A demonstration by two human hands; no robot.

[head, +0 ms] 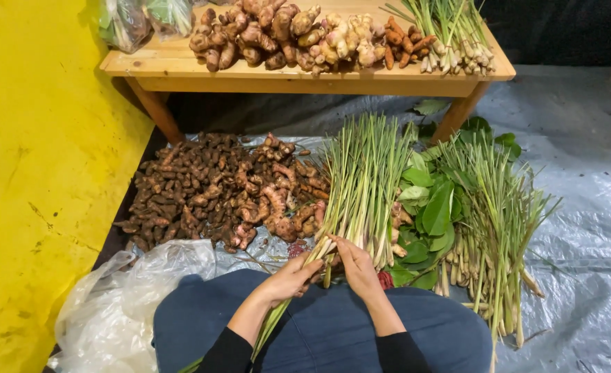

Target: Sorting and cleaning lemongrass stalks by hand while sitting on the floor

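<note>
My left hand (288, 279) grips a thin bunch of lemongrass stalks (278, 314) that runs down across my lap. My right hand (356, 266) touches the upper end of that bunch with its fingers pinched on the stalks, just in front of a large pile of lemongrass (364, 179) lying on the grey tarp. Both hands sit close together above my knees in blue trousers.
A heap of brown turmeric and ginger roots (215, 190) lies to the left. Green leaves (430, 207) and more lemongrass (492, 214) lie right. A low wooden table (181, 65) carries ginger, small carrots and lemongrass. A clear plastic bag (119, 297) lies by the yellow wall (36, 173).
</note>
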